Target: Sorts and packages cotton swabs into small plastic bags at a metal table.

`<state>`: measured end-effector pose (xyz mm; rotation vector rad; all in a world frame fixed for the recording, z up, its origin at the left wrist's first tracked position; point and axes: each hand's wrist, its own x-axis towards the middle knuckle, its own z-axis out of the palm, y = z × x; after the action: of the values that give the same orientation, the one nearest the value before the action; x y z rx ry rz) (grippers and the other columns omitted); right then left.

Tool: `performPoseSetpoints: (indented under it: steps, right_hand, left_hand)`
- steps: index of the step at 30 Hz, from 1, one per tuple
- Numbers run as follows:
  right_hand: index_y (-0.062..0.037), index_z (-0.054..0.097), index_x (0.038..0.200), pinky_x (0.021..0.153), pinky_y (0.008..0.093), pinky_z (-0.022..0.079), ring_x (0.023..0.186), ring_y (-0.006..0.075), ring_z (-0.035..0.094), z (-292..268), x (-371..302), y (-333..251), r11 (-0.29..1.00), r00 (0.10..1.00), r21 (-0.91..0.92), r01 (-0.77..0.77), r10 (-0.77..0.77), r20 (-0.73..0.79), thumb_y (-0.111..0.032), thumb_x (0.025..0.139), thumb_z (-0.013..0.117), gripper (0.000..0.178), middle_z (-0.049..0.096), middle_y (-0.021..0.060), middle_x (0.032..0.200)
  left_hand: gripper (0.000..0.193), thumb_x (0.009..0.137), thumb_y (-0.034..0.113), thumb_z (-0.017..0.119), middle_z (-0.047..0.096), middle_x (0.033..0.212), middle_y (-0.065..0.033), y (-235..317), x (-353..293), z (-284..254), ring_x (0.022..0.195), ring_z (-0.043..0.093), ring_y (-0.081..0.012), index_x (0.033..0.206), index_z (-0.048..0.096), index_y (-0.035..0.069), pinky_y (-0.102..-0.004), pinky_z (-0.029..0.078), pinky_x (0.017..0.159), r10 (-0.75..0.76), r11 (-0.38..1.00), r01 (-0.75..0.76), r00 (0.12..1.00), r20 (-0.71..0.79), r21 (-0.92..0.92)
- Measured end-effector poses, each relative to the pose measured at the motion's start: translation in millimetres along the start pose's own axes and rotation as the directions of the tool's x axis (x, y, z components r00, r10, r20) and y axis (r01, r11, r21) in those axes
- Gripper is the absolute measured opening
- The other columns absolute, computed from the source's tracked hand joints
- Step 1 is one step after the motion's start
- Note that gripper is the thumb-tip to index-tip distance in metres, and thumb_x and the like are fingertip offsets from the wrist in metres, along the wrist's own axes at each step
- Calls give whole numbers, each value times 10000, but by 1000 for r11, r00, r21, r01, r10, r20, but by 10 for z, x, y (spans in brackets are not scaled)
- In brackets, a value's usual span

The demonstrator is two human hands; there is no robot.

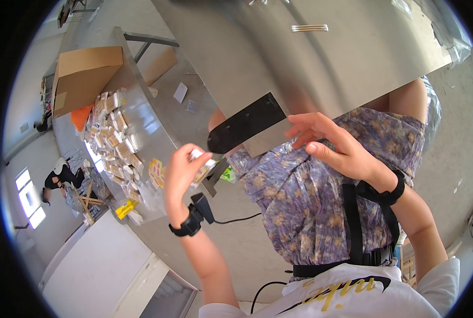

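My left hand (179, 170) is closed around a small packet of cotton swabs (198, 157), off the left corner of the metal table. The fingers cover part of this packet. Over my lap, beside the table's near edge, my right hand (329, 142) is open with its fingers apart and holds nothing. Its fingertips are close to a black strip (249, 123) with a rounded end, which lies along the table's corner. Farther up the metal table (236, 55), a small row of cotton swabs (309, 28) lies on its own.
A second metal table (147, 124) at the left bears a heap of cotton swab packets (117, 140), a yellow package (126, 209) and a cardboard box (88, 77). More swabs (268, 1) show at the top edge. Another person (64, 177) is far left.
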<state>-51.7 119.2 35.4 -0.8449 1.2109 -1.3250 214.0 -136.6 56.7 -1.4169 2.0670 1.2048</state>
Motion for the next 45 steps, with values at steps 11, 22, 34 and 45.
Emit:
performPoseSetpoints:
  steps: [11, 22, 34, 45]
  right_hand:
    - [-16, 351, 1480, 910, 334, 565, 1039, 164, 666, 168, 42, -193, 945, 994, 326, -22, 56, -97, -137, 1027, 579, 521, 590, 130, 1276]
    - [-19, 443, 1469, 963, 303, 534, 1146, 147, 611, -780, -14, -120, 1000, 999, -2, 26, -26, -24, -38, 994, 587, 497, 562, 97, 1375]
    - [-27, 472, 1430, 918, 317, 566, 1042, 197, 693, -847, 70, 75, 999, 999, 19, 40, -40, -20, -135, 969, 673, 513, 620, 145, 1298]
    - [-5, 486, 1438, 1016, 335, 486, 1198, 178, 570, -944, 29, 103, 994, 999, 105, -4, -1, 48, -228, 992, 656, 527, 592, 100, 1298]
  left_hand:
    - [237, 980, 181, 678, 665, 1036, -70, 1537, -287, 1320, 987, 626, -136, 1115, 628, -6, -267, 494, 895, 507, 380, -610, 766, -395, -695]
    - [256, 900, 84, 750, 678, 1101, -31, 1798, -5, 1548, 847, 568, -90, 1144, 691, 34, -225, 448, 746, 630, 623, -746, 656, -415, -234]
    - [261, 926, -4, 684, 694, 1094, -65, 1759, 142, 1748, 877, 680, -115, 1184, 642, -4, -246, 583, 720, 606, 598, -705, 709, -361, -381]
    - [282, 924, -33, 659, 702, 1130, -72, 1790, 114, 1725, 816, 688, -126, 1198, 684, 30, -250, 569, 690, 531, 579, -517, 826, -190, -631]
